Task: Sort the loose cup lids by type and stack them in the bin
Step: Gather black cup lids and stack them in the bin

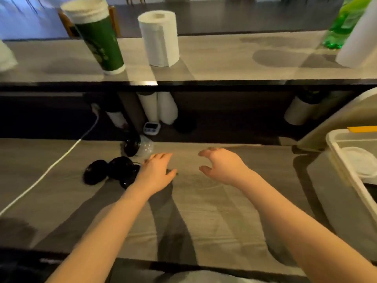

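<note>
On my counter (204, 211), loose lids (106, 172) lie at ten o'clock beside my left grip (157, 170); the bin (334, 152) sits at three o'clock, one lid (359, 164) in it.

You face a pale grey, wood-grain worktop (204, 211) crossed by long, soft shadows. Behind it, a dark recess (234, 111) sits under a raised counter shelf of the same grey finish (224, 64); the shelf's glossy black front edge catches one bright glint. Beyond the shelf you see a dark plank floor (234, 15). At upper left, a brown wooden chair frame (113, 19) stands beside a bluish-lit area (24, 19).
</note>
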`<action>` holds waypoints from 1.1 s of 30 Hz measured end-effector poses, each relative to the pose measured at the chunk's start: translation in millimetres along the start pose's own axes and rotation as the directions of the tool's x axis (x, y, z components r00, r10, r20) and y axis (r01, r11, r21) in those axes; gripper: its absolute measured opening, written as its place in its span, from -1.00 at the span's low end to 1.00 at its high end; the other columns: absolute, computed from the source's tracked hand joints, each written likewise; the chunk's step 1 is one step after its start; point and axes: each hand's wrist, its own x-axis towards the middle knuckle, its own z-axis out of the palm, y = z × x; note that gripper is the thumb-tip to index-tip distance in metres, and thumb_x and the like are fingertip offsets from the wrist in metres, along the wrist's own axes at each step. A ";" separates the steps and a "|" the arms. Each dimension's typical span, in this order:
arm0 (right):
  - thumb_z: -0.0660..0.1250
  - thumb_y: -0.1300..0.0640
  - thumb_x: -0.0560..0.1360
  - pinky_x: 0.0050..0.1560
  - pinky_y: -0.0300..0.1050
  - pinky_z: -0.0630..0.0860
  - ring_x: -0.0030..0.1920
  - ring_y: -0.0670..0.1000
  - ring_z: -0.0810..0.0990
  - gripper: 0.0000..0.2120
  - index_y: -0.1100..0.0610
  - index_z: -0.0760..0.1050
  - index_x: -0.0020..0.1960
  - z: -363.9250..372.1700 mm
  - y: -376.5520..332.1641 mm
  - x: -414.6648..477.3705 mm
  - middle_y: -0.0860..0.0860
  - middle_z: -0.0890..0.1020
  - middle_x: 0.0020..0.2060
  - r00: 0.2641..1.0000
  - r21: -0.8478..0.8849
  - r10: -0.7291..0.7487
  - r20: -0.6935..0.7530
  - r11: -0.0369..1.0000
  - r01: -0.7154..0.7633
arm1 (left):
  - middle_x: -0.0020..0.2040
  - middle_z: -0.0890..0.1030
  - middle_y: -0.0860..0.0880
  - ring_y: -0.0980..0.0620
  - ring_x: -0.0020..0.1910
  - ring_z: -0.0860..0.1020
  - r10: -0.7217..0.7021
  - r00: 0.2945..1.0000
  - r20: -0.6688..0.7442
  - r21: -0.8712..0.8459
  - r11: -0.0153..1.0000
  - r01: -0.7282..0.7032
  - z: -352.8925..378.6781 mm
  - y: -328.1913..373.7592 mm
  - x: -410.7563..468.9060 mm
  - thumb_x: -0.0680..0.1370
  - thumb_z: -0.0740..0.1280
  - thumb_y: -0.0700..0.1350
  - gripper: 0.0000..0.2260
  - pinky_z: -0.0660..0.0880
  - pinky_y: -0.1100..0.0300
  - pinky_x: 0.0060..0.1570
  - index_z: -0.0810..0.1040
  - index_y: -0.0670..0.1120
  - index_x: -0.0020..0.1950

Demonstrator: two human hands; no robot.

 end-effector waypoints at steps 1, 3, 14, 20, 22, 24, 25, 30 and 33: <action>0.24 -0.07 0.55 0.16 0.00 0.47 0.26 0.08 0.46 -0.52 0.01 0.29 0.43 7.4 -14.1 14.1 0.05 0.45 0.32 1.000 0.000 -0.015 0.024 1.000 0.015 | 0.48 0.27 -0.04 -0.05 0.45 0.21 -0.036 0.999 -0.007 -0.016 0.999 0.035 0.2 -19.3 -2.7 0.58 0.21 0.06 -0.47 0.22 0.04 0.39 0.19 -0.07 0.50; 0.24 -0.06 0.55 0.19 0.01 0.46 0.29 0.09 0.44 -0.52 0.02 0.28 0.43 22.6 -42.0 41.4 0.06 0.42 0.35 0.996 -0.003 -0.045 0.079 0.999 0.046 | 0.47 0.26 -0.04 -0.06 0.44 0.20 -0.091 0.996 -0.020 -0.027 0.996 0.091 1.8 -58.1 -7.4 0.58 0.21 0.06 -0.48 0.23 0.04 0.37 0.19 -0.06 0.50; 0.32 -0.02 0.48 0.27 0.03 0.39 0.35 0.16 0.31 -0.34 0.06 0.13 0.50 104.2 -156.9 138.3 0.10 0.30 0.38 0.952 0.039 -0.163 0.259 0.987 0.158 | 0.52 0.09 -0.04 -0.11 0.47 0.12 -0.367 0.930 0.034 -0.075 0.927 0.368 14.9 -224.7 -8.7 0.51 0.31 0.00 -0.36 0.23 -0.05 0.39 0.08 -0.03 0.51; 0.38 -0.22 0.39 0.41 0.29 0.14 0.51 0.24 -0.14 0.00 -0.06 -0.24 0.54 140.5 -174.3 150.0 0.09 -0.19 0.53 0.924 -0.103 -0.092 0.372 0.985 0.139 | 0.56 -0.06 -0.03 -0.18 0.51 0.01 -0.357 0.922 0.147 -0.098 0.923 0.373 31.8 -266.5 3.6 0.42 0.39 0.16 -0.14 0.16 -0.13 0.42 -0.05 0.00 0.54; 0.39 -0.21 0.39 0.42 0.28 0.12 0.51 0.24 -0.15 0.01 -0.06 -0.26 0.54 150.0 -174.1 150.4 0.10 -0.20 0.53 0.916 -0.156 -0.070 0.394 0.978 0.142 | 0.56 -0.09 -0.01 -0.18 0.52 -0.02 -0.321 0.932 0.167 -0.091 0.936 0.339 36.5 -271.0 8.6 0.43 0.39 0.16 -0.13 0.15 -0.14 0.43 -0.10 0.01 0.55; 0.39 -0.18 0.40 0.42 0.24 0.16 0.51 0.24 -0.09 -0.01 -0.04 -0.23 0.54 157.3 -171.8 149.1 0.11 -0.14 0.53 0.925 -0.176 -0.069 0.373 0.974 0.143 | 0.56 -0.07 -0.02 -0.17 0.52 -0.05 -0.299 0.941 0.159 -0.070 0.947 0.313 40.9 -270.8 11.9 0.46 0.36 0.14 -0.15 0.14 -0.12 0.44 -0.12 0.00 0.55; 0.39 -0.15 0.41 0.41 0.21 0.19 0.50 0.23 -0.04 -0.04 -0.03 -0.20 0.54 159.5 -170.3 148.1 0.12 -0.09 0.53 0.938 -0.165 -0.072 0.340 0.977 0.135 | 0.56 -0.05 -0.02 -0.16 0.53 -0.05 -0.297 0.943 0.147 -0.058 0.950 0.308 43.4 -270.3 12.9 0.48 0.34 0.12 -0.17 0.14 -0.11 0.45 -0.12 -0.01 0.55; 0.36 -0.11 0.41 0.40 0.12 0.26 0.47 0.19 0.07 -0.13 -0.03 -0.08 0.54 160.0 -163.1 143.2 0.10 0.03 0.51 0.962 -0.073 -0.108 0.252 0.989 0.131 | 0.52 0.16 -0.05 -0.13 0.46 0.17 -0.321 0.947 0.008 0.007 0.947 0.321 48.0 -266.9 12.8 0.58 0.21 -0.02 -0.42 0.26 0.02 0.38 0.03 -0.02 0.54; 0.33 -0.13 0.42 0.40 0.06 0.28 0.50 0.16 0.02 -0.20 -0.02 0.01 0.54 154.6 -158.4 139.4 0.09 0.05 0.52 0.957 0.013 -0.140 0.256 0.990 0.141 | 0.35 0.43 -0.12 -0.12 0.27 0.43 -0.334 0.941 -0.052 -0.069 0.941 0.330 41.4 -262.9 8.3 0.58 0.22 -0.11 -0.49 0.41 0.06 0.19 0.16 -0.05 0.51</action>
